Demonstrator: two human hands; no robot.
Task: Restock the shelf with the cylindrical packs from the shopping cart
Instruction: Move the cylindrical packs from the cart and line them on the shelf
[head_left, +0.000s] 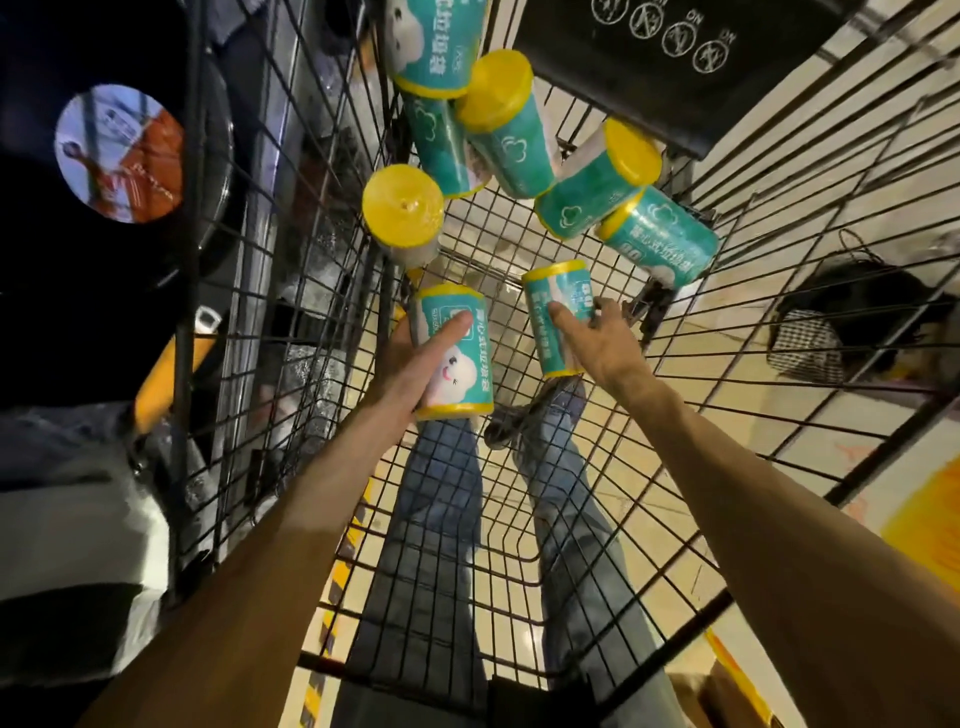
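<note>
Wire shopping cart contains eight cylindrical packs; left hand fingers curl around one, right hand fingers grip another.

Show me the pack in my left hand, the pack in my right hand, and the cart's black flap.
Left-hand pack (457, 374): head view, on the cloud picture on its side.
Right-hand pack (556, 291): head view, on its upper label.
Black flap (649, 67): head view, on its bare middle.

"80" on teal pack
</note>
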